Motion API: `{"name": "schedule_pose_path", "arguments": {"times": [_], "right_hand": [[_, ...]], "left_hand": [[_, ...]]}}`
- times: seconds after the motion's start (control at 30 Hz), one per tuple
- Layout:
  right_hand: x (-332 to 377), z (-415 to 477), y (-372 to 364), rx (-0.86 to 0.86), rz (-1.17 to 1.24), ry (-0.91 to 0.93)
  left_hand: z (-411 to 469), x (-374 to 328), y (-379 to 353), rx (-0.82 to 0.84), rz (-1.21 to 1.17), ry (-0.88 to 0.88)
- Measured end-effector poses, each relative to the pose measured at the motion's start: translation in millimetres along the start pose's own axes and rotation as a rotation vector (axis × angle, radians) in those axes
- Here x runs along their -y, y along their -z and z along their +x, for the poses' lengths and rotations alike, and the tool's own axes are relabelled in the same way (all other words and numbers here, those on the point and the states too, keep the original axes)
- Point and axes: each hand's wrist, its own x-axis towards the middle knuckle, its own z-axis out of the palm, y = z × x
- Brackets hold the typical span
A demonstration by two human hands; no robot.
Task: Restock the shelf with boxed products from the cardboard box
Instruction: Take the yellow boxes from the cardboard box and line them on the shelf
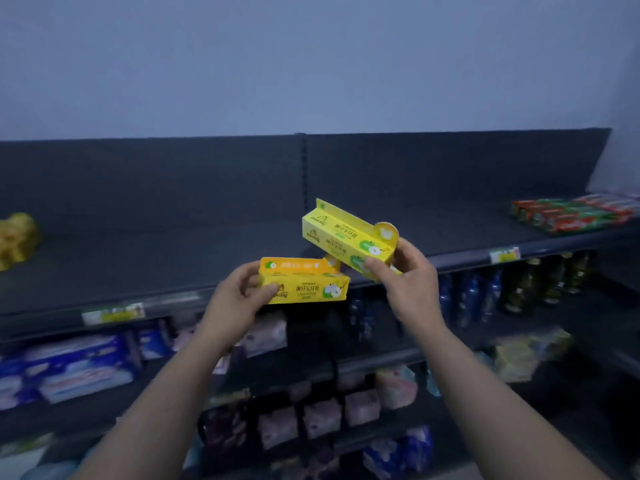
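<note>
While the shelf point(173, 265) ahead lies mostly bare, stage: early, I judge, with nothing yellow set down yet.
Left hand point(242, 292): fingers curl round the left box point(304, 282), level, at the shelf edge.
Right hand point(405, 271): pinches the right box point(343, 237) by one end, tilted over the shelf front.
Neighbours: red packs point(571, 214) far right, yellow bag point(15, 239) far left.
Carton: out of view; I cannot tell how much remains.

Boxes point(302, 283) before shelf point(138, 265) (right one higher)
</note>
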Motion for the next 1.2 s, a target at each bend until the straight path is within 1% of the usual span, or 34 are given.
{"name": "schedule_pose_path", "arguments": {"times": [0.13,0.27,0.5,0.77,1.03,1.2], "right_hand": [[16,-4,-79,0.077,0.070,0.008],[25,-8,-154,0.174,0.123,-0.022],[35,-6,-267,0.356,0.232,-0.045],[32,23,-370,0.523,0.291,-0.052],[21,63,-447,0.631,0.318,-0.057],[14,75,-487,0.691,0.325,-0.097]], "left_hand": [[-17,5,85,-0.119,0.049,-0.001],[-37,11,154,-0.251,0.064,0.032],[-54,32,256,-0.462,0.188,0.078],[-43,60,349,-0.638,0.275,0.161],[-1,85,415,-0.713,0.411,0.248],[18,106,450,-0.689,0.422,0.291]]}}
